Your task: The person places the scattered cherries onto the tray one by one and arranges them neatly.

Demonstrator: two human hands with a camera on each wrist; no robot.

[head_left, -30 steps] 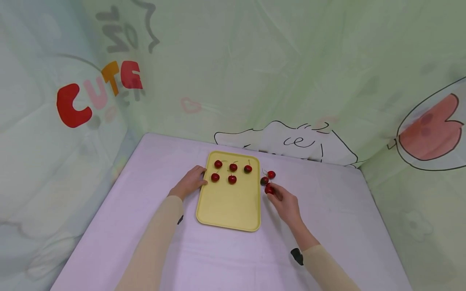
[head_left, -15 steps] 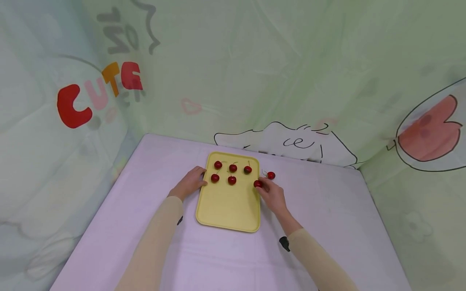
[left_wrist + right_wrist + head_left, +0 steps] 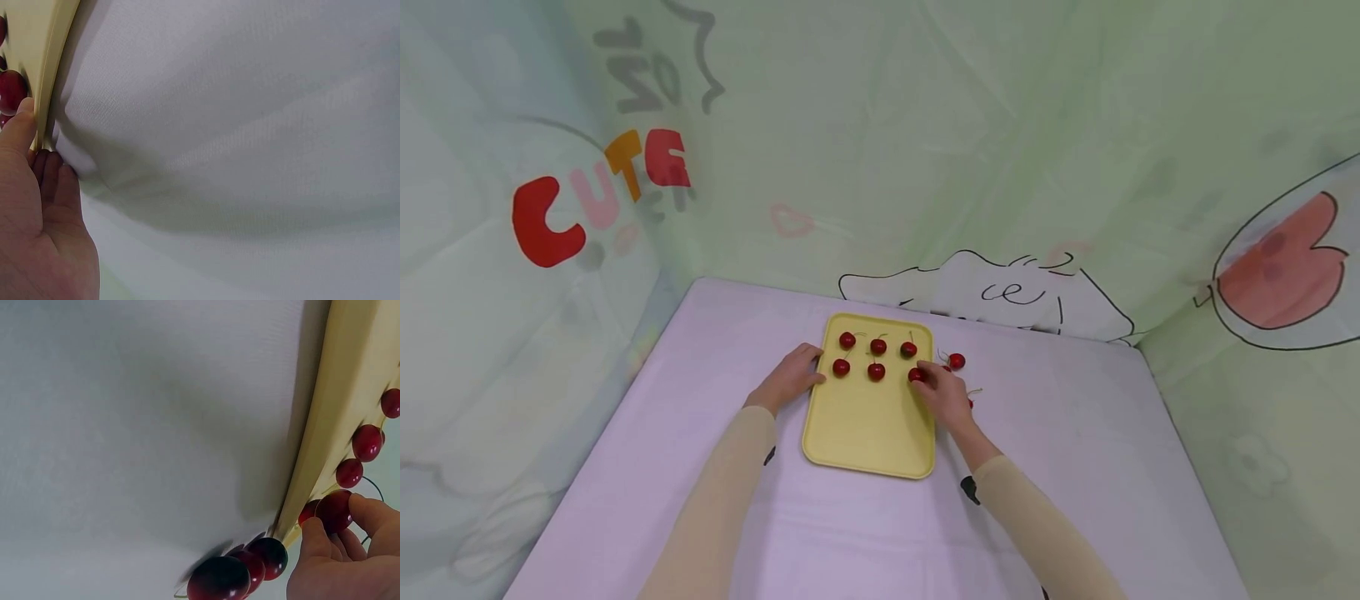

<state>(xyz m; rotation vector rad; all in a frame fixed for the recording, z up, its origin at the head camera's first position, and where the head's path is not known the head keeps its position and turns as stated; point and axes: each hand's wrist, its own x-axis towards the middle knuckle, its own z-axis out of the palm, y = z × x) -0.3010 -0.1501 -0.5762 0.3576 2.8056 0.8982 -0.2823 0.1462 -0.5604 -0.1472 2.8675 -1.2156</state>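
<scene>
My right hand (image 3: pixel 947 395) pinches a dark red cherry (image 3: pixel 916 375) between thumb and fingertips, over the right side of the yellow tray (image 3: pixel 867 429). In the right wrist view the held cherry (image 3: pixel 334 511) shows close by the tray's edge. At the tray's left edge, my left hand (image 3: pixel 785 380) grips the rim, thumb on the inner side and fingers outside, as the left wrist view shows. Several cherries with stems lie in two rows on the upper half of the tray, among them a front-row cherry (image 3: pixel 876 372) and a back-row cherry (image 3: pixel 908 349).
Right of the tray, loose cherries lie on the pale purple cloth (image 3: pixel 1060 450): one cherry (image 3: pixel 957 361) in plain sight, others partly hidden by the right hand. Printed fabric walls (image 3: pixel 887 167) stand behind and at both sides of the table.
My right hand has carried a cherry leftward from the loose ones beside the tray to above the tray's right side. The left hand stays at the rim.
</scene>
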